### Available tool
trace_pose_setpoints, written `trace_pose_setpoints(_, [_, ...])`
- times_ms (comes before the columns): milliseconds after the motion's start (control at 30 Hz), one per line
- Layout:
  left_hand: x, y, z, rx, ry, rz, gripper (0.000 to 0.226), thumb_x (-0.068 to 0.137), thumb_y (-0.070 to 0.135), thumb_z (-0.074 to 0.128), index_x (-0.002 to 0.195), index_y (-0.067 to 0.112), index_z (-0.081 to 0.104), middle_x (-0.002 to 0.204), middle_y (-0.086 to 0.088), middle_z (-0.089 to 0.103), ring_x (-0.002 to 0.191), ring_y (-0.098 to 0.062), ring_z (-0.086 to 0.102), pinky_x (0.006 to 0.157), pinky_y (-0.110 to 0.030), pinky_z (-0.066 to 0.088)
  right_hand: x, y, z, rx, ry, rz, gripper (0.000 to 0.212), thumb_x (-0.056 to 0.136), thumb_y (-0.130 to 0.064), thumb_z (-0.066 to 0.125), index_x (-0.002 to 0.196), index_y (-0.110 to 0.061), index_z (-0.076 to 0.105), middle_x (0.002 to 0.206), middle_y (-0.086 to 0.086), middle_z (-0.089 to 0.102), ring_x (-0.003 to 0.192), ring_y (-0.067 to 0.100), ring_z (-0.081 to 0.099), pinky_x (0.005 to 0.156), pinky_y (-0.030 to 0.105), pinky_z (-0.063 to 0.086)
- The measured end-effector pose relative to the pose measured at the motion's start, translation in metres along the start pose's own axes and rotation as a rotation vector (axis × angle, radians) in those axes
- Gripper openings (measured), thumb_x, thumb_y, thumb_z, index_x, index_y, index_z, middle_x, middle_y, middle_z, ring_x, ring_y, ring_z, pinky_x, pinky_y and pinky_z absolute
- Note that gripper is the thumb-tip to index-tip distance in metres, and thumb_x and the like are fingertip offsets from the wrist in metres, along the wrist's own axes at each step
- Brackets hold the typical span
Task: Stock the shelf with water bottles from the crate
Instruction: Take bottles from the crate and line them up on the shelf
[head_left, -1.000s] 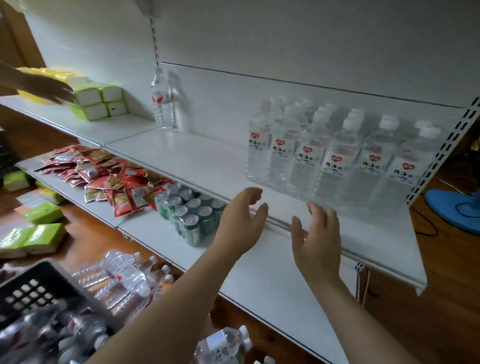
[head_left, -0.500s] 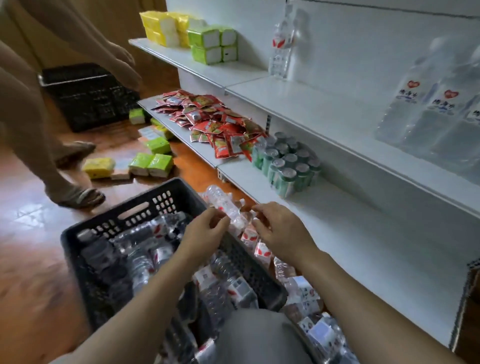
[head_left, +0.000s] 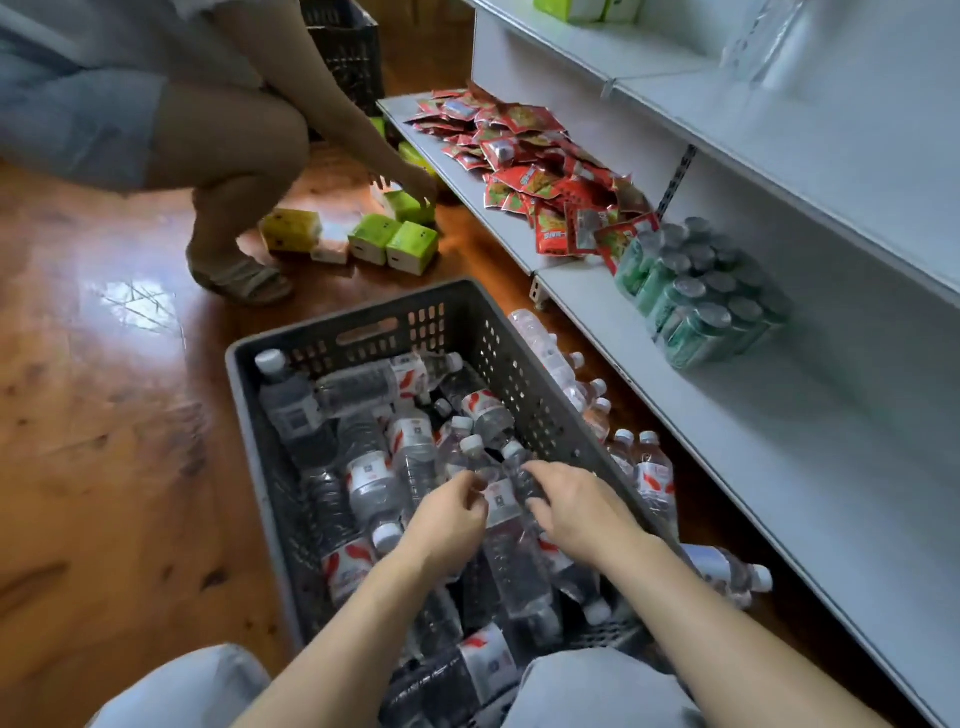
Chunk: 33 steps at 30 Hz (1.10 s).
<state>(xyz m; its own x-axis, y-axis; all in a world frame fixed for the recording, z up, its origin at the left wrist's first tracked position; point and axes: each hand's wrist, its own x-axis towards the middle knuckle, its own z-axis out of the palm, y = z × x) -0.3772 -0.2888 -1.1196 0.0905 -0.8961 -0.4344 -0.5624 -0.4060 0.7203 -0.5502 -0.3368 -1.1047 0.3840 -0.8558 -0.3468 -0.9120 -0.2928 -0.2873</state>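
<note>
Wood floor (head_left: 104, 467): grey crate (head_left: 415, 322), loose bottles (head_left: 652, 473), green boxes (head_left: 395, 244).

2 crates (head_left: 363, 332), 1 can pack (head_left: 696, 296).

The crate (head_left: 363, 332) stands on the floor (head_left: 104, 441), left of the shelf unit (head_left: 779, 441). Water bottles (head_left: 374, 384) lie inside it, and more bottles (head_left: 649, 467) lie between the crate and the low shelf. On this shelf the cans (head_left: 696, 291) stand before the packets (head_left: 540, 171). Cartons (head_left: 384, 239) lie behind the crate.
</note>
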Motion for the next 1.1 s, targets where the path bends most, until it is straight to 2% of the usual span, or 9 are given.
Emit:
trace_pose_setpoints(133, [0.006, -0.011, -0.007, -0.037, 0.107, -0.065, 0.036, 0.098, 0.024, 0.051, 0.133, 0.020, 0.053, 0.117, 0.003, 0.066, 0.100, -0.014, 0.061, 0.086, -0.028, 0.048, 0.014, -0.015, 0.010, -0.052, -0.118, -0.042, 0.065, 0.099, -0.040, 0.052, 0.156, -0.023, 0.024, 0.154, 0.002, 0.041, 0.138, 0.025, 0.042, 0.112, 0.043, 0.038])
trace_pose_setpoints(200, [0.012, -0.015, -0.010, -0.060, 0.099, -0.134, 0.033, 0.097, 0.024, 0.050, 0.130, 0.019, 0.055, 0.117, 0.000, 0.067, 0.100, -0.017, 0.063, 0.088, -0.032, 0.051, 0.020, -0.023, 0.018, -0.050, -0.190, -0.042, 0.075, 0.098, -0.043, 0.054, 0.158, -0.022, 0.014, 0.157, 0.005, 0.034, 0.140, 0.027, 0.039, 0.113, 0.044, 0.037])
trace_pose_setpoints(267, [0.015, -0.015, -0.008, -0.097, 0.015, -0.183, 0.030, 0.098, 0.025, 0.049, 0.125, 0.017, 0.058, 0.119, -0.005, 0.068, 0.103, -0.022, 0.066, 0.093, -0.037, 0.054, 0.026, -0.024, 0.028, -0.024, -0.236, -0.010, 0.085, 0.096, -0.044, 0.057, 0.159, -0.020, 0.005, 0.160, 0.008, 0.028, 0.140, 0.030, 0.039, 0.112, 0.043, 0.038])
trace_pose_setpoints(400, [0.005, -0.011, 0.013, -0.088, -0.222, -0.200, 0.036, 0.103, 0.029, 0.042, 0.129, 0.010, 0.057, 0.130, -0.011, 0.064, 0.106, -0.023, 0.062, 0.092, -0.030, 0.050, 0.030, -0.017, 0.040, 0.037, -0.277, 0.124, 0.097, 0.092, -0.041, 0.062, 0.159, -0.019, -0.004, 0.161, 0.012, 0.024, 0.138, 0.030, 0.043, 0.110, 0.041, 0.040])
trace_pose_setpoints(500, [0.001, -0.017, 0.033, -0.099, -0.244, -0.190, 0.039, 0.106, 0.022, 0.035, 0.138, 0.006, 0.051, 0.143, -0.013, 0.054, 0.125, -0.026, 0.054, 0.097, -0.026, 0.041, 0.028, -0.013, 0.046, 0.042, -0.275, 0.138, 0.095, 0.092, -0.038, 0.063, 0.160, -0.020, -0.001, 0.160, 0.011, 0.023, 0.138, 0.029, 0.043, 0.111, 0.041, 0.040])
trace_pose_setpoints(667, [0.005, -0.028, 0.049, -0.237, -0.183, -0.258, 0.044, 0.101, 0.029, 0.046, 0.142, 0.013, 0.046, 0.140, -0.006, 0.058, 0.119, -0.018, 0.056, 0.096, -0.027, 0.042, 0.025, -0.004, 0.048, 0.102, -0.250, 0.135, 0.085, 0.090, -0.038, 0.066, 0.157, -0.024, 0.016, 0.151, 0.004, 0.034, 0.132, 0.027, 0.048, 0.109, 0.041, 0.042])
trace_pose_setpoints(833, [0.011, -0.029, 0.050, -0.239, -0.186, -0.242, 0.048, 0.098, 0.026, 0.054, 0.144, 0.015, 0.043, 0.135, -0.004, 0.060, 0.113, -0.016, 0.056, 0.092, -0.025, 0.041, 0.022, 0.000, 0.047, 0.100, -0.245, 0.097, 0.074, 0.093, -0.028, 0.059, 0.157, -0.022, 0.022, 0.153, -0.001, 0.036, 0.135, 0.025, 0.045, 0.112, 0.040, 0.039])
trace_pose_setpoints(933, [0.009, -0.029, 0.043, -0.192, -0.118, -0.206, 0.043, 0.100, 0.027, 0.050, 0.142, 0.020, 0.044, 0.134, -0.001, 0.061, 0.111, -0.015, 0.058, 0.097, -0.030, 0.046, 0.023, -0.003, 0.043, 0.054, -0.229, 0.063, 0.063, 0.095, -0.032, 0.057, 0.152, -0.021, 0.032, 0.145, 0.000, 0.045, 0.129, 0.024, 0.050, 0.107, 0.039, 0.043])
trace_pose_setpoints(1100, [0.024, -0.027, 0.000, -0.178, 0.240, -0.143, 0.033, 0.100, 0.030, 0.048, 0.131, 0.021, 0.055, 0.119, -0.002, 0.069, 0.097, -0.016, 0.068, 0.089, -0.040, 0.057, 0.040, -0.020, 0.026, -0.054, -0.177, -0.003, 0.061, 0.100, -0.037, 0.050, 0.154, -0.020, 0.028, 0.150, 0.005, 0.044, 0.133, 0.029, 0.048, 0.105, 0.044, 0.044])
